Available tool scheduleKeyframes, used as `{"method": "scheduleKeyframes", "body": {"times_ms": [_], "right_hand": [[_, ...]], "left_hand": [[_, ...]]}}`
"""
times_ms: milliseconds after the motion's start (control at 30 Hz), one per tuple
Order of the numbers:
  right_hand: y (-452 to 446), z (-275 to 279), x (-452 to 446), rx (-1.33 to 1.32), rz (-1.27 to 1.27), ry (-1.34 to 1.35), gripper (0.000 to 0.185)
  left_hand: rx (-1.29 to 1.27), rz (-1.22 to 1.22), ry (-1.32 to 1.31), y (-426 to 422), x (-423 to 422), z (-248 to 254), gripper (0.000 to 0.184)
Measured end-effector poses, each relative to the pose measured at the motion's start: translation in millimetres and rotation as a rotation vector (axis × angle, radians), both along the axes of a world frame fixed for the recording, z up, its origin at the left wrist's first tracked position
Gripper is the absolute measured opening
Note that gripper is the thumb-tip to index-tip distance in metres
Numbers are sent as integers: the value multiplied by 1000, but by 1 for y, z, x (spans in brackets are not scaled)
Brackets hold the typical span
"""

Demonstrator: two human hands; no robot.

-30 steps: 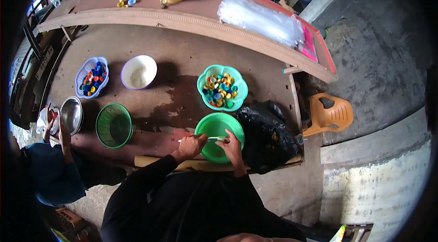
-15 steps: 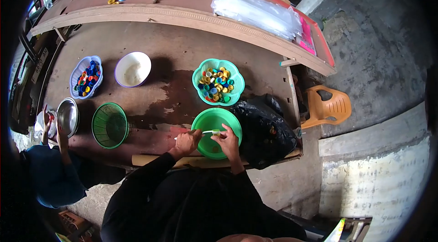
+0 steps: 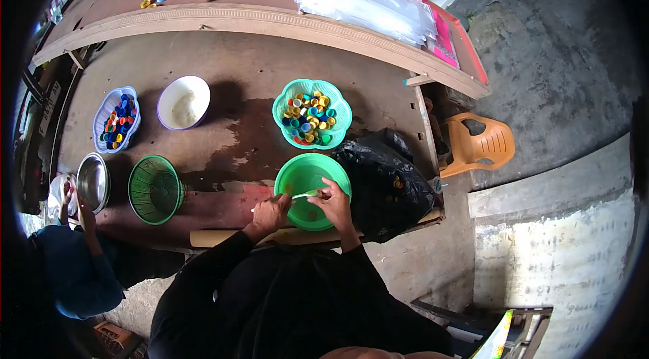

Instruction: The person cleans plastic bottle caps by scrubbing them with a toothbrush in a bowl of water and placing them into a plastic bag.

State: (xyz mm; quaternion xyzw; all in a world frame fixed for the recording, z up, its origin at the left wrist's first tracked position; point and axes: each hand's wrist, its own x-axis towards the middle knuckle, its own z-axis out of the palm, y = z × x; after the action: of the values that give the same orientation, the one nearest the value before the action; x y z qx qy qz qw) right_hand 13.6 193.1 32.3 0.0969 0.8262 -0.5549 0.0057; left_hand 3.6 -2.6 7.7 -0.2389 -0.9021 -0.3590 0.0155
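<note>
Stick (image 3: 301,195) is gripped over the green bowl (image 3: 307,170) in the closed left hand (image 3: 272,212). Its tip is met by the half-curled right hand (image 3: 333,203), hold unclear.

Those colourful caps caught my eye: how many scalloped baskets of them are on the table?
2: a turquoise basket just beyond the green basin, and a pale blue basket toward the table's left, beside the white bowl. None seems hidden.
</note>
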Motion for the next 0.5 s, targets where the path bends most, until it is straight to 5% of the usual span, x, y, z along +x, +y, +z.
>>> {"method": "scheduleKeyframes", "body": {"times_ms": [100, 167, 433, 500], "right_hand": [[-5, 4, 4, -89, 7, 91, 65], [-8, 8, 4, 84, 39, -2, 64], [-3, 1, 2, -37, 12, 107, 63], [-2, 4, 2, 86, 32, -1, 63]], "left_hand": [[-163, 50, -136, -7, -5, 17, 19], [-90, 12, -62, -4, -1, 9, 20], [-165, 48, -108, -8, -6, 2, 17], [-21, -18, -2, -7, -1, 11, 17]]}}
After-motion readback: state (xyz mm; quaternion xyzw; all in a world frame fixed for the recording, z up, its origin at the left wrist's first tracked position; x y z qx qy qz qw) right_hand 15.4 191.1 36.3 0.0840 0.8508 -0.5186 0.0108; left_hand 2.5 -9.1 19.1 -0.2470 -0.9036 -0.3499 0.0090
